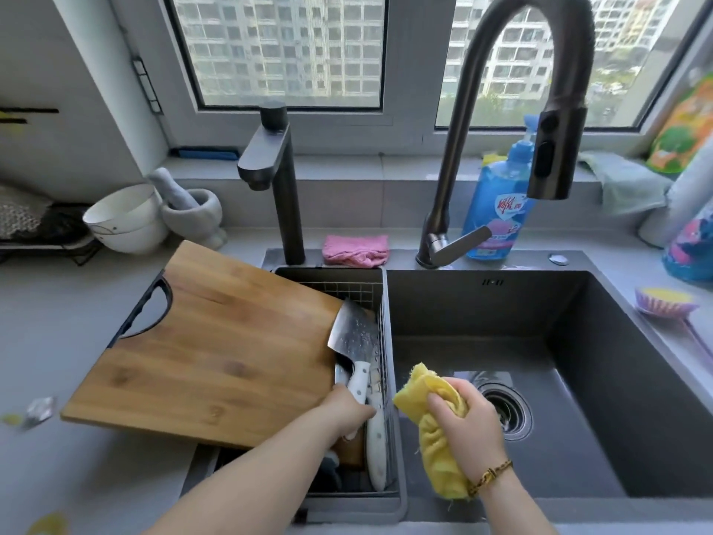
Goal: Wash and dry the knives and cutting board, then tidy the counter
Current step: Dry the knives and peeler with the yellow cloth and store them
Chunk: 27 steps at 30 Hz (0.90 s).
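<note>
We judge the wet cleaver could slip in our grip or knock the cutting board, which lies tilted from the counter onto the drain basket. Our left hand curls round the cleaver's white handle at the basket, while our right hand clutches a bunched yellow cloth over the sink.

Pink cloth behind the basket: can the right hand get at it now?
Probably yes: only open sink lies between the right hand and pink cloth, though its grip holds the yellow cloth.
</note>
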{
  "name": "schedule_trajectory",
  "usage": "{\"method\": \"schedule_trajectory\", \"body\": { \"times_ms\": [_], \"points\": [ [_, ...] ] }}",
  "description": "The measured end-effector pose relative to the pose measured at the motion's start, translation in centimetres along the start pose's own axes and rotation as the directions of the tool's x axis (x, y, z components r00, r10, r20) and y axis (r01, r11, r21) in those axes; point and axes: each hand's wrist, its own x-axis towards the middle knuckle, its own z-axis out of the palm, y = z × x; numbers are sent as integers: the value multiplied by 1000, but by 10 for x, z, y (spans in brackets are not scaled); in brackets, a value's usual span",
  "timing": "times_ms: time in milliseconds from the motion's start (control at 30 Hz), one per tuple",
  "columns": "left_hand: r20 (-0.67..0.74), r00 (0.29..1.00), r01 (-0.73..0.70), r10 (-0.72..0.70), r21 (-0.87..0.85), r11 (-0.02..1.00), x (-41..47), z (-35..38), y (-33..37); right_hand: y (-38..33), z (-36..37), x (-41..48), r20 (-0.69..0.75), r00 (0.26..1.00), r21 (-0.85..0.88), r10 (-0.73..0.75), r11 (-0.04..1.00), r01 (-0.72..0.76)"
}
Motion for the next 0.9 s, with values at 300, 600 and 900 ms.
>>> {"method": "schedule_trajectory", "body": {
  "times_ms": [300, 600, 900],
  "points": [
    [59, 989, -129, 135, -96, 987, -30, -66, -15, -14, 1, -6, -88, 995, 50, -40, 998, 44],
    [126, 942, -293, 310, -138, 946, -72, -111, -39, -25, -11, -5, -220, 974, 72, -47, 995, 65],
    [269, 901, -352, 340, -6, 936, -57, -90, -33, -16, -12, -4, -302, 953, 93, 21, 996, 7]
  ]
}}
